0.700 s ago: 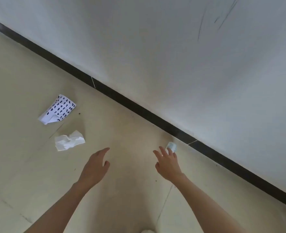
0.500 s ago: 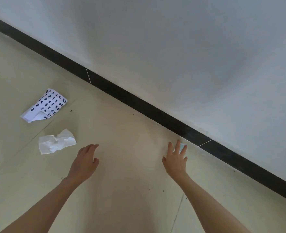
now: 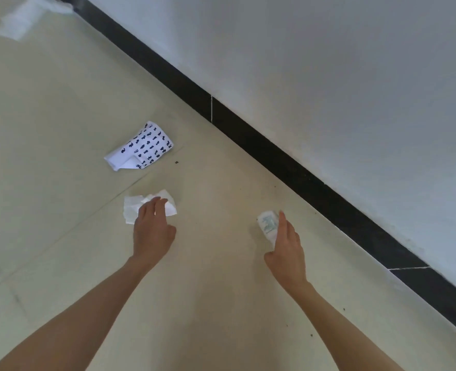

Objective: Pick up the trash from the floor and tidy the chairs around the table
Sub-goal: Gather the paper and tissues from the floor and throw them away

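- Soft, even daylight; no hard shadows, source not visible.
- Faint diffuse shadow on the floor [image 3: 194,303] between the forearms.
- Wall [image 3: 342,89] evenly lit, grading greyer toward upper left.
- White scrap [image 3: 20,21] at top left smeared and blurred.
- Wide-angle stretch at the edges; black skirting [image 3: 288,162] stays crisp mid-frame.
- No glare.
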